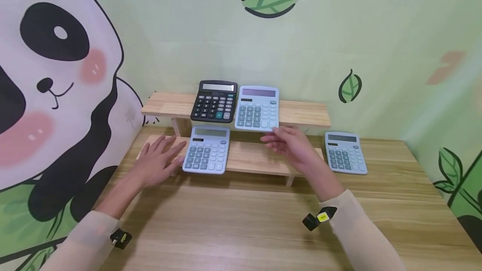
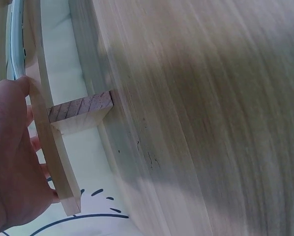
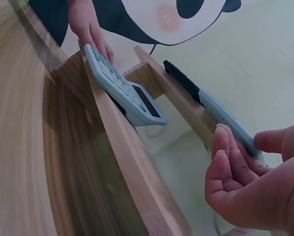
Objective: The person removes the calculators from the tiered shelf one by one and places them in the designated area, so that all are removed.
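Note:
On the upper tier of a wooden shelf, a light blue calculator (image 1: 257,110) leans beside a black calculator (image 1: 214,101). My right hand (image 1: 291,147) pinches the blue one by its lower right corner, thumb on the face side and fingers curled beneath; the right wrist view shows the same hand (image 3: 255,182) at that edge. A second light blue calculator (image 1: 206,150) sits on the lower tier. Beside it, my left hand (image 1: 157,162) spreads its fingers over the tier's left end, thumb at the calculator's lower left edge. In the left wrist view this hand (image 2: 12,157) rests along the board.
Another light blue calculator (image 1: 345,153) stands on the wooden table (image 1: 241,221), right of the shelf. The lower tier (image 1: 256,158) sits in front of the upper tier (image 1: 305,113). Behind them hangs a green backdrop (image 1: 180,32) printed with a panda and leaves.

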`<state>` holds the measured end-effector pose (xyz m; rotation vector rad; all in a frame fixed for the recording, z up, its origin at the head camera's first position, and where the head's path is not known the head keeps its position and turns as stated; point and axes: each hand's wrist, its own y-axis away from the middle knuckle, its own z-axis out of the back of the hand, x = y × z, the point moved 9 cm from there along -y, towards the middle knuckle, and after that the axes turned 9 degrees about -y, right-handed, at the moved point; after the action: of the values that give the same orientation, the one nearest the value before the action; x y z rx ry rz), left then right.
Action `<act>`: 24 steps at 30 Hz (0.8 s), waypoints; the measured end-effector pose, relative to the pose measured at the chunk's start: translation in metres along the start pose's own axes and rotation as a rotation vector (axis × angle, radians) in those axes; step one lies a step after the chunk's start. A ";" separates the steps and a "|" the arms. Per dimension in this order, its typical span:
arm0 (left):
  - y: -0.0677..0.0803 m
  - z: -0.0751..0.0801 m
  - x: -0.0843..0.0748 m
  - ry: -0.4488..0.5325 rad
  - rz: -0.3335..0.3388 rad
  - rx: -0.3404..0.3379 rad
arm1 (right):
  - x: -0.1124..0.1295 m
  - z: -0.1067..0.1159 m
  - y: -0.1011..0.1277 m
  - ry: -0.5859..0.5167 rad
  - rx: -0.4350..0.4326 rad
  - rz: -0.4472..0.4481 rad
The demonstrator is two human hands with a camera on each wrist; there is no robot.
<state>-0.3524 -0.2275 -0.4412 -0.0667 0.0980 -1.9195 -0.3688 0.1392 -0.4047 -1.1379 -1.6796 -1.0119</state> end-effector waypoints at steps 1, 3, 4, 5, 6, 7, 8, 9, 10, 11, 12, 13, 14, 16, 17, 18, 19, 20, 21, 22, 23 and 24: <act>0.000 0.000 0.000 0.000 0.000 0.002 | -0.001 0.001 0.002 0.001 0.001 -0.002; 0.000 -0.002 0.000 0.000 -0.002 0.008 | -0.002 0.002 0.005 0.007 0.001 -0.004; 0.000 -0.002 0.000 0.002 -0.003 0.012 | -0.002 0.003 0.007 0.005 -0.001 -0.006; 0.000 -0.003 0.000 0.000 -0.004 0.016 | -0.003 0.004 0.009 0.006 0.000 -0.006; 0.000 -0.003 0.000 0.000 -0.006 0.018 | -0.003 0.004 0.010 0.004 -0.001 -0.006; 0.000 -0.004 0.000 -0.001 -0.007 0.020 | -0.003 0.005 0.011 0.002 0.002 -0.005; -0.001 -0.004 0.000 -0.001 -0.008 0.020 | -0.004 0.005 0.011 -0.001 0.003 -0.004; -0.001 -0.004 0.000 -0.002 -0.009 0.020 | -0.004 0.006 0.012 -0.008 0.008 -0.002; -0.001 -0.004 0.000 -0.002 -0.008 0.020 | -0.004 0.006 0.012 -0.016 0.013 0.000; -0.001 -0.005 0.000 -0.004 -0.009 0.018 | -0.004 0.005 0.013 -0.022 0.022 0.004; 0.000 -0.005 0.000 -0.004 -0.010 0.018 | -0.004 0.005 0.013 -0.029 0.026 0.007; -0.001 -0.005 0.000 -0.005 -0.010 0.017 | -0.004 0.004 0.013 -0.042 0.029 0.009; -0.001 -0.005 0.000 -0.005 -0.012 0.017 | -0.004 0.004 0.013 -0.053 0.031 0.012; -0.001 -0.005 0.000 -0.003 -0.011 0.013 | -0.003 0.002 0.012 -0.070 0.029 0.015; -0.001 -0.005 0.000 -0.003 -0.009 0.010 | -0.002 0.001 0.011 -0.079 0.021 0.015; -0.001 -0.004 0.000 -0.003 -0.009 0.009 | 0.000 0.001 0.010 -0.086 0.003 0.016; 0.000 -0.004 0.000 -0.003 -0.009 0.007 | 0.001 0.001 0.009 -0.091 -0.013 0.017; 0.000 -0.004 -0.001 -0.005 -0.009 0.005 | 0.003 0.001 0.008 -0.091 -0.030 0.018; 0.000 -0.004 -0.001 -0.008 -0.009 0.004 | 0.004 0.000 0.007 -0.093 -0.047 0.018; 0.000 -0.003 -0.001 -0.010 -0.008 0.001 | 0.005 0.000 0.006 -0.096 -0.064 0.016; 0.000 -0.004 0.000 -0.013 -0.008 0.001 | 0.006 0.000 0.005 -0.102 -0.078 0.013; 0.000 -0.004 -0.001 -0.015 -0.010 0.002 | 0.007 0.000 0.004 -0.106 -0.090 0.009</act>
<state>-0.3524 -0.2268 -0.4449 -0.0806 0.0850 -1.9288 -0.3663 0.1416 -0.3977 -1.2764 -1.7255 -1.0469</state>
